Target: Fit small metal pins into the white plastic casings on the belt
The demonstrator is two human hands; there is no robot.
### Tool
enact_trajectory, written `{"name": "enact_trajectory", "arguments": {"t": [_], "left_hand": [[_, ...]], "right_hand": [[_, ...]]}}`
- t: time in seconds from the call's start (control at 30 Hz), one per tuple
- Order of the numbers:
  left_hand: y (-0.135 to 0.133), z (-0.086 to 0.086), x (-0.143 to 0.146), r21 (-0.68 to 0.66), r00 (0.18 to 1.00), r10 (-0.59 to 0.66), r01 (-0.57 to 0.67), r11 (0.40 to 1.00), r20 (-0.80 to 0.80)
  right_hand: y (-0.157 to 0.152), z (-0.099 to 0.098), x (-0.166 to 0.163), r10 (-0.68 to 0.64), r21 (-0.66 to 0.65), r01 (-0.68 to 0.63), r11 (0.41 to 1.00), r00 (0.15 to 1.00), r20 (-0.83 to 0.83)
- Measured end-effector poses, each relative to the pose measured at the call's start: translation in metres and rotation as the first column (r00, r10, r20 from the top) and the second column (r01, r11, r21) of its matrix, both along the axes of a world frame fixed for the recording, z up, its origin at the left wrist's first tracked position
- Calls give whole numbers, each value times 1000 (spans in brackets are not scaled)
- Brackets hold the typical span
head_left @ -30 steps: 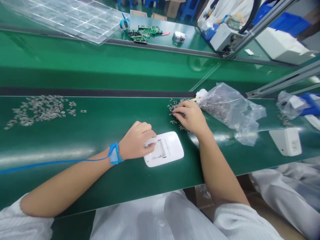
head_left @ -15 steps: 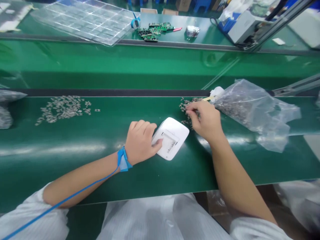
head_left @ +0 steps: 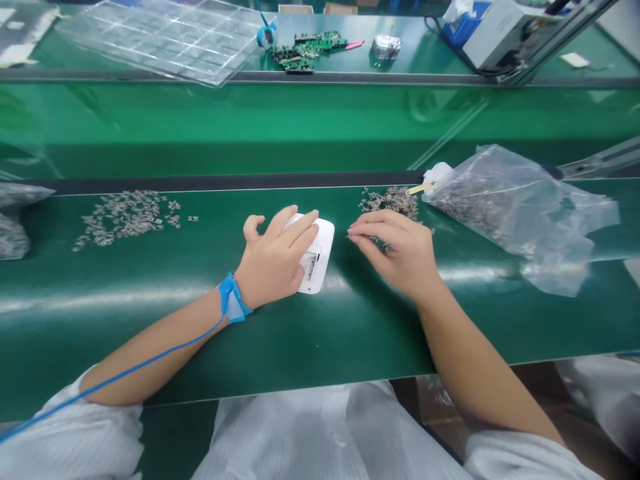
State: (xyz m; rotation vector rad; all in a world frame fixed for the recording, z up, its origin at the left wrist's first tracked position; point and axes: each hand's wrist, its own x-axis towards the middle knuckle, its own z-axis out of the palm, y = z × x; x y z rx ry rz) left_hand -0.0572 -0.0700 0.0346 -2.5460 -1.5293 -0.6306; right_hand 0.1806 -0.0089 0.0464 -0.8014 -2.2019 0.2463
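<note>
My left hand (head_left: 273, 260), with a blue wrist strap (head_left: 233, 300), grips a white plastic housing (head_left: 325, 243). Its fingers spread over the top and the thumb lies by a recessed slot; the hand hides much of the housing. To the right, my right hand (head_left: 395, 247) is closed in a pinch, its tips a short way from the housing. A tiny metallic speck shows at those fingertips, seemingly a small metal part. Just behind that hand lies a pile of small metal parts (head_left: 395, 200), partly covered by it.
Another pile of metal parts (head_left: 125, 215) lies at left, near a plastic bag (head_left: 15, 223). A clear bag of parts (head_left: 480, 200) rests at right. Beyond the green panel, a shelf holds a clear compartment tray (head_left: 170, 40), green circuit boards (head_left: 305, 50) and a grey box (head_left: 505, 40).
My left hand has moved the housing left and slightly away from me, its fingers now over the top. My right hand has drawn back from the metal pile, leftward, still pinched.
</note>
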Motion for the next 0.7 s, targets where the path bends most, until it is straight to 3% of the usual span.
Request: {"name": "enact_trajectory", "arguments": {"t": [0.2,0.4,0.47,0.6,0.7], "left_hand": [[14,7,-16,-82,996,-42,48,995,74],[13,1,-15,-240,953,-274,298,924,129],[5,0,-19,-235,957,-204,251,939,205],[-13,-6,-34,-235,950,50,25,972,308],[-16,-13,-42,-244,951,30,49,968,308]], "right_hand": [[-12,-5,-11,127,-78,-124,989,992,25],[-24,2,-16,196,-81,-192,978,979,49],[-27,6,-16,182,-85,-177,981,981,63],[-31,16,-22,200,-92,-191,977,974,105],[-33,21,-32,252,-74,-241,968,944,213]]}}
